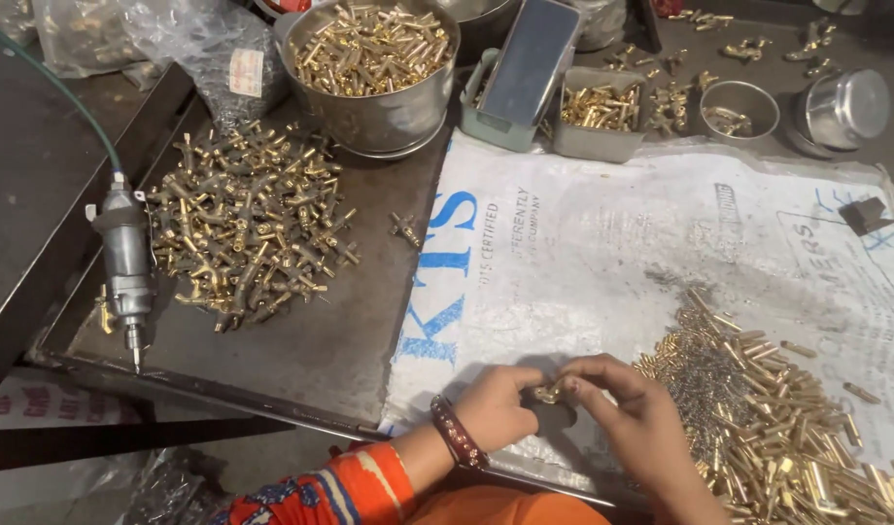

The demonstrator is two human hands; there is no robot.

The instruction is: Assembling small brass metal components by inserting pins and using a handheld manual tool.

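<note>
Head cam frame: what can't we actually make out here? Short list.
- Small brass part, head view: mostly covered by the fingertips of the left hand and right hand; shape unclear.
- Pile of brass pins: cut off by the right and bottom edges.
- Clear plastic bags: cut off by the top edge; contents blurred.
- Small steel bowl: contents too small to identify.

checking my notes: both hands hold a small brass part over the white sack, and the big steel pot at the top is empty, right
Not quite. In the head view the steel pot is full of brass fittings, not empty. Both hands, left and right, do hold a small brass part over the white sack.
</note>
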